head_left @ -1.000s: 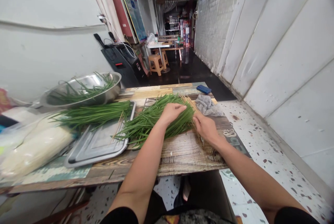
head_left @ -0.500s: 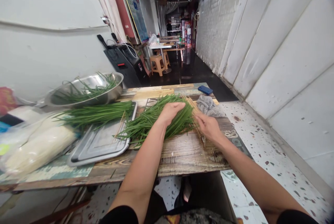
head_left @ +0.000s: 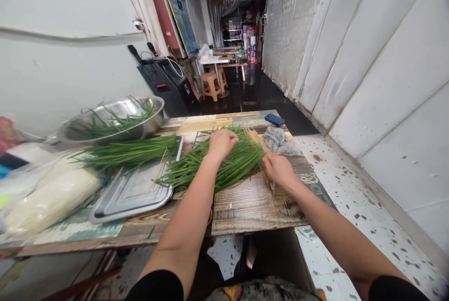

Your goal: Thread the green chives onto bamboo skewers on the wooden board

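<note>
A loose pile of green chives [head_left: 224, 165] lies across the middle of the wooden table [head_left: 245, 207]. My left hand [head_left: 220, 143] rests on the far side of the pile, fingers curled down into the leaves. My right hand [head_left: 278, 168] sits at the pile's right edge, over a row of thin bamboo skewers [head_left: 257, 144], with its fingers closed around some of them.
A metal tray [head_left: 135, 193] with more chives [head_left: 129, 151] lies to the left, behind it a steel bowl [head_left: 112, 123] of chives. A plastic bag of white noodles [head_left: 49, 200] sits far left. A grey cloth [head_left: 278, 142] and blue phone [head_left: 274, 120] lie at the far right corner.
My left hand has slid a little further away across the chive pile. My right hand stays at the skewers, shifted slightly.
</note>
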Available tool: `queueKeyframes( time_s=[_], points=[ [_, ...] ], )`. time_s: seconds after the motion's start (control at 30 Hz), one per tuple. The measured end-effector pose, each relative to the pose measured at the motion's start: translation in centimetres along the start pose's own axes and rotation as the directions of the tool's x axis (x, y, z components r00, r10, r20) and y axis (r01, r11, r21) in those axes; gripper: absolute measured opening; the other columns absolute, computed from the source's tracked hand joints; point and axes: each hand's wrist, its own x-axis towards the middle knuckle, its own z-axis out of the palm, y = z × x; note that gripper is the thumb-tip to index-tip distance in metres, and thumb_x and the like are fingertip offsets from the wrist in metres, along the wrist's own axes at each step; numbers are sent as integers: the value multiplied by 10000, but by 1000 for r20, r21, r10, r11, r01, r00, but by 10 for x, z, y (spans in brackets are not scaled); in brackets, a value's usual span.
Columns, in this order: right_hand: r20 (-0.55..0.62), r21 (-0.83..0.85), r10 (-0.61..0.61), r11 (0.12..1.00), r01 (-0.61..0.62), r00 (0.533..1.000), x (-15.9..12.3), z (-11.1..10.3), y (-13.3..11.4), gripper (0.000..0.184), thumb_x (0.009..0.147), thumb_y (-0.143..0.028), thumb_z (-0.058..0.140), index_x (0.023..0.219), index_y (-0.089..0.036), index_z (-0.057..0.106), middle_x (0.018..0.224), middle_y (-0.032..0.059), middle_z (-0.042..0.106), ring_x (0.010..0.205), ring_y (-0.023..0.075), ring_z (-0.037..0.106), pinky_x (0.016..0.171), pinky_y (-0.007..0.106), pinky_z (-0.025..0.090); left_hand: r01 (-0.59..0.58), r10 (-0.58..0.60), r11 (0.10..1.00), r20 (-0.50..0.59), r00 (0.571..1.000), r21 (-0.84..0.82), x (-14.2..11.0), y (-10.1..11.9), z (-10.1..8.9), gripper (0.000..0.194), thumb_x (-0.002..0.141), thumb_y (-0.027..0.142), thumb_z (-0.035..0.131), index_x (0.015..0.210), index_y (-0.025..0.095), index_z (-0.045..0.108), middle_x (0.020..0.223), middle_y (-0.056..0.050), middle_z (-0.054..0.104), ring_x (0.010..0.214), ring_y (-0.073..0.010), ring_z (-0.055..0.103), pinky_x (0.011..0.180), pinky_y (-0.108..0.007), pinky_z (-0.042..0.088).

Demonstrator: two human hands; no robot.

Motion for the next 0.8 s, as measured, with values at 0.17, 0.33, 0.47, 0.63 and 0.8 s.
queueKeyframes(
  time_s=[0.17, 0.33, 0.47, 0.63, 0.8],
  points=[
    [5, -40, 37, 999, -37, 999, -3, -1, -3, 285, 909, -279, 363, 847, -179, 623, 854, 72, 690, 766, 157, 604, 614, 245, 295, -15, -23, 957, 126, 992, 289, 13, 7, 6, 133, 741, 270, 594, 747, 231, 721, 914, -60, 684, 969, -260, 546, 863, -409, 341],
    [12, -43, 29, 999, -29, 999, -4, -2, -5, 286, 917, -287, 354, 861, -178, 613, 852, 68, 687, 773, 156, 606, 619, 245, 304, -12, -50, 928, 157, 986, 371, 19, 1, 13, 107, 704, 311, 647, 755, 247, 716, 932, -64, 673, 969, -271, 528, 832, -408, 332],
    [-2, -43, 19, 999, -19, 1000, -5, -3, -6, 291, 917, -292, 350, 865, -178, 613, 848, 74, 688, 770, 163, 609, 614, 248, 308, 59, -98, 956, 123, 988, 287, 19, -7, 18, 82, 684, 301, 670, 738, 253, 710, 900, -58, 687, 935, -269, 539, 853, -419, 317],
    [-4, -45, 23, 999, -23, 1000, -5, -2, -5, 297, 915, -297, 354, 871, -174, 621, 827, 76, 690, 749, 164, 612, 598, 248, 305, 56, -87, 959, 99, 991, 278, 18, -6, 22, 65, 681, 251, 658, 716, 225, 707, 920, -87, 668, 959, -290, 520, 862, -455, 296],
    [-23, -40, 12, 999, -12, 1000, -6, -3, -6, 294, 916, -298, 356, 880, -179, 622, 821, 70, 690, 733, 162, 607, 586, 247, 286, 77, -90, 973, 51, 995, 217, 10, 0, 19, 111, 721, 238, 598, 705, 204, 702, 924, -106, 646, 987, -300, 501, 869, -478, 291]
  ],
)
